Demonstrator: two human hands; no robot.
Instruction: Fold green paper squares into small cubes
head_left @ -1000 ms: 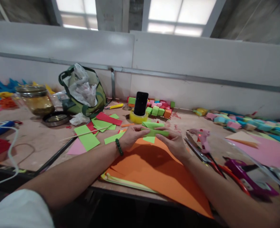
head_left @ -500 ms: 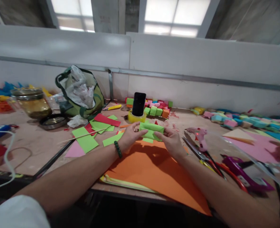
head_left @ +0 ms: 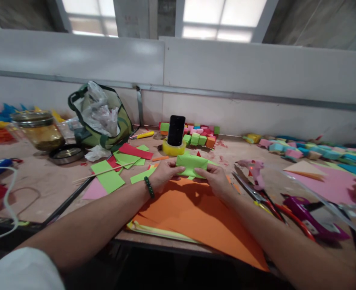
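- here's the surface (head_left: 63, 173), the widest thing in play, strewn with cut paper and tools.
- across its near edge lies the orange sheet (head_left: 196, 217), one corner poking out past the rim, other sheets peeking from beneath: a smooth backing, i'd judge, for any pressing.
- beyond, to the left, sits the green bag (head_left: 124, 125), plastic spilling at its mouth, well apart from the work.
- over on the right, the pink glue gun (head_left: 257, 175) shows a red light; it may be hot, so the right wrist does best to swing wide of it.
- now the hands: the left hand (head_left: 162, 175) and the right hand (head_left: 219, 181) face each other, fingers closed on opposite ends of the paper, thumbs on the near face.
- behind them, the black phone (head_left: 176, 131) stands propped in a yellow ring.
- and centre stage, the green paper (head_left: 191, 166), folded by the look of it, up between both hands at the orange sheet's far edge; whether it touches down i cannot tell.
- good handling here, i'd say: even tension, edges squared before any crease, thumbs running outward from the middle, light pressure so nothing buckles.
- smallest of all, a red scrap (head_left: 199, 154) sits just behind it.
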